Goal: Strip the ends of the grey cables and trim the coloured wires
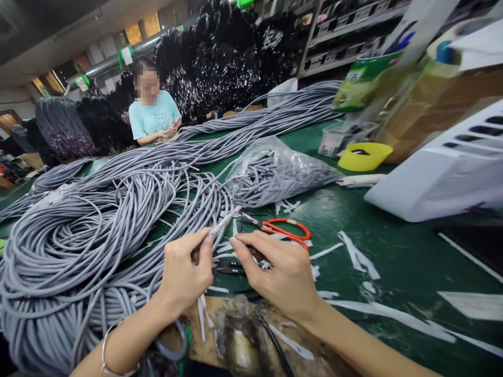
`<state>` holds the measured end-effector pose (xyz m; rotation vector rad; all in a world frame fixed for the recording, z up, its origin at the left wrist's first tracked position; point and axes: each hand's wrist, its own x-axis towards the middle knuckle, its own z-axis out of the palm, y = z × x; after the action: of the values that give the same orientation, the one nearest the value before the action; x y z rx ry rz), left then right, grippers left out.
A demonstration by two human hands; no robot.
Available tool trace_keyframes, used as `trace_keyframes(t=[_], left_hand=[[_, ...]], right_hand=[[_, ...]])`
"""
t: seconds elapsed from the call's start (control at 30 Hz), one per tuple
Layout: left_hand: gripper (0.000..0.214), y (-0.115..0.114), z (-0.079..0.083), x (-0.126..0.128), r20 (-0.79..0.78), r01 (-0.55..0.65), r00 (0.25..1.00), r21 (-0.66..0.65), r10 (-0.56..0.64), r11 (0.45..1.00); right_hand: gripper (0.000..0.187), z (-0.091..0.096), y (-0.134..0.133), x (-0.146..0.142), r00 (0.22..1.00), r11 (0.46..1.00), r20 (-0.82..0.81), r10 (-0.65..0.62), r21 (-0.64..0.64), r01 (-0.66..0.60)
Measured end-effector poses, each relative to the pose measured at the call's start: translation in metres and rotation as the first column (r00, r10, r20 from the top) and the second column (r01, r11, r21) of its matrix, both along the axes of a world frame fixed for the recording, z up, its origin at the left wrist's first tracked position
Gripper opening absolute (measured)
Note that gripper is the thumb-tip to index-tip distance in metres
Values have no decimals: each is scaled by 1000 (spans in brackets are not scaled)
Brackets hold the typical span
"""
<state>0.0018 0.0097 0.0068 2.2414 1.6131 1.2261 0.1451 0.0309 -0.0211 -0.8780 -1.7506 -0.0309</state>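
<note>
A: Cable (220, 225) end, where is it?
B: Near the tabletop (393, 251)'s front edge, pinched in the left grip (183, 275), its bared tip pointing toward the scissors (286, 230).
A: And the right grip (283, 277)?
B: Fingertips just beside the tip. Clenched on anything? I cannot tell.
A: Risk?
B: Probably fraying. A rough pull could splay the bared strands, or the coil (78, 246) could drag the end loose.
</note>
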Motion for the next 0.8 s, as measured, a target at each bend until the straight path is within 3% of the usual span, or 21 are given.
trace_keyframes(t=[0.4, 0.67, 0.8], left_hand=[[25, -1, -1, 2, -100, 36, 994, 24, -34, 999], [26, -3, -5, 2, -173, 43, 984, 31, -37, 999], [26, -3, -4, 1, -179, 22, 984, 54, -12, 998]], right_hand=[[20, -1, 0, 1, 999, 1000, 43, -27, -1, 27], [20, 0, -2, 1, 999, 993, -1, 37, -112, -37], [20, 1, -1, 3, 1000, 998, 5, -19, -62, 19]])
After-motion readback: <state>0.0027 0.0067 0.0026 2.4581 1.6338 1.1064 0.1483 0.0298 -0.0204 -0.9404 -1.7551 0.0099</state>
